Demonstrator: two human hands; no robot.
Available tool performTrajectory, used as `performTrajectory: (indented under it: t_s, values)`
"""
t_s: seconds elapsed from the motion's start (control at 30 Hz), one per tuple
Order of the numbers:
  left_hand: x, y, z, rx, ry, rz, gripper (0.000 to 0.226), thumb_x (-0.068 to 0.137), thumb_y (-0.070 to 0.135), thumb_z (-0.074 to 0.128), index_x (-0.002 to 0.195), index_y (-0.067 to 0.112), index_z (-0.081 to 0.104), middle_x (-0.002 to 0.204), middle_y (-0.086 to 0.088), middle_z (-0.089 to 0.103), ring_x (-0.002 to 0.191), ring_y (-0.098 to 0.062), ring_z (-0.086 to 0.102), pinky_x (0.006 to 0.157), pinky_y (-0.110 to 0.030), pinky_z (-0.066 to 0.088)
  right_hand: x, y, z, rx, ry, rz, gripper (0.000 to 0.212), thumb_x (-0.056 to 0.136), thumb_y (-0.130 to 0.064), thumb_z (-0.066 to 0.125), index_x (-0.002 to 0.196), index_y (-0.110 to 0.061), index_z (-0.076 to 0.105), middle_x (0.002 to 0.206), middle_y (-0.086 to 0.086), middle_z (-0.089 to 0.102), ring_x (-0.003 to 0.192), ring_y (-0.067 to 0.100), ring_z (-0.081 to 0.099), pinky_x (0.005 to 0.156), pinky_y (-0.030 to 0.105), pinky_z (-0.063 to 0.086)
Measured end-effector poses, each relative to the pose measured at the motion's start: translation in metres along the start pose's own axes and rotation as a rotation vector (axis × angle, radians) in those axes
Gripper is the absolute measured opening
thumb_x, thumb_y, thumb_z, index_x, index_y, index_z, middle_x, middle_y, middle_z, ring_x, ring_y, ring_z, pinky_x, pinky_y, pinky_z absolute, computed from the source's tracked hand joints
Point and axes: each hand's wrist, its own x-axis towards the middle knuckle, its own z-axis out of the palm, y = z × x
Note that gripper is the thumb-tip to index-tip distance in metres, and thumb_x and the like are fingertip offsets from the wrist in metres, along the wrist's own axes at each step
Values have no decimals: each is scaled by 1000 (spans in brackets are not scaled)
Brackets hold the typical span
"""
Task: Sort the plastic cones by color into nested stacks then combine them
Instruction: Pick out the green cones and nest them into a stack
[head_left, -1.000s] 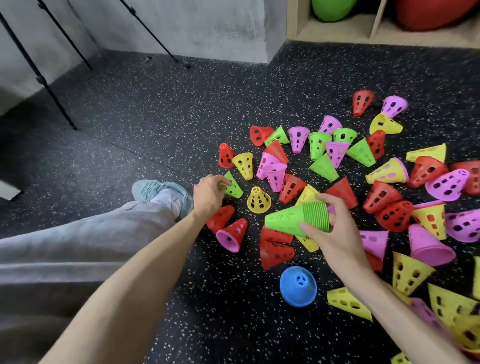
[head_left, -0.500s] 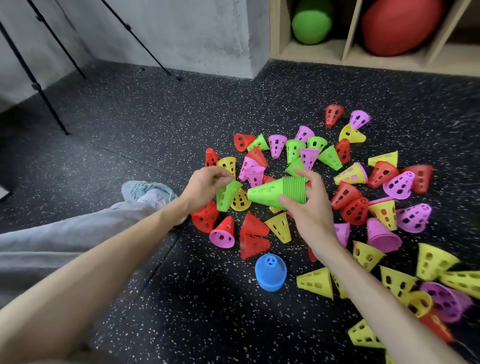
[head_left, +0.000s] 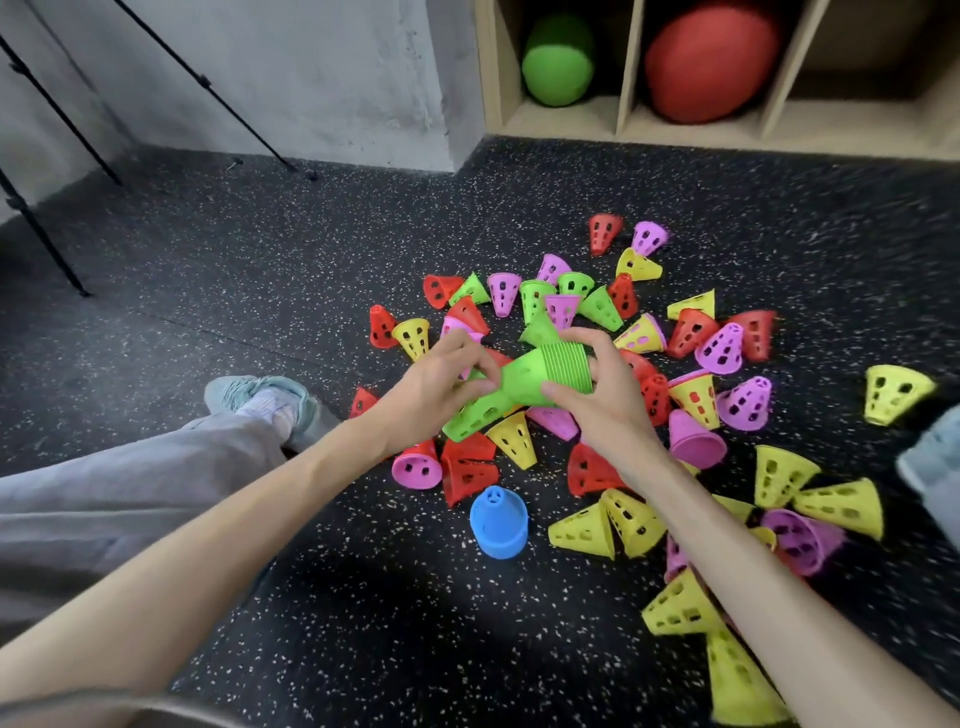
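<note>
Right hand (head_left: 597, 400) grips the green stack (head_left: 540, 376) at its rims; left hand (head_left: 436, 387) pinches a green cone (head_left: 470, 418) at the stack's tip. Bare floor (head_left: 363, 597) lies nearer than both.

— Where are we looking from?
— From our own head, forward and down at the speckled floor (head_left: 260, 270), near enough that our forearms fill the lower edge.
— Another view?
— None; the wall (head_left: 311, 78) closes the far edge.
</note>
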Motion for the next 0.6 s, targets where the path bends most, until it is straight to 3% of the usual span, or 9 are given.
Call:
performTrajectory:
  t_s: [0.1,0.17,0.3,0.4,0.53,0.6]
  values:
    - [3,15,6,-14,-12,44,5,100,20,65,102,15,66,107,1,49,102,-11,50,91,-18,41,-4,4,-8,20,-52,8,55,92,-10,73,132,-40,50,151,-12,46,142,18,39,117,41,34]
    - [5,22,11,-29,5,56,8,99,22,66,104,15,66,108,2,46,104,-5,48,95,-15,37,-5,8,-10,22,-76,13,58,91,-11,75,130,-47,51,146,-12,51,137,19,46,115,47,39]
    - [5,32,20,-81,31,9,30,97,35,68,120,18,60,119,2,48,113,-4,52,94,-23,49,-4,16,-9,58,-76,31,63,88,-11,77,123,-58,52,138,-2,61,132,26,55,109,56,45]
    - [3,37,26,-69,76,-91,46,96,47,66,134,23,54,132,8,53,119,0,53,98,-22,48,-4,19,-9,98,-50,37,61,89,-12,75,123,-57,53,141,0,58,135,27,52,111,56,44]
    - [2,43,33,-116,120,-148,53,93,50,69,137,27,52,136,11,57,120,6,48,97,-3,33,-1,19,-9,122,-25,33,59,90,-14,75,125,-55,53,142,-1,57,134,28,52,109,58,45]
    - [1,45,36,-140,123,-146,59,88,46,76,138,27,52,137,12,56,122,5,47,98,-1,30,0,21,-8,125,-35,24,60,90,-15,75,125,-57,52,141,2,59,134,30,53,109,59,45]
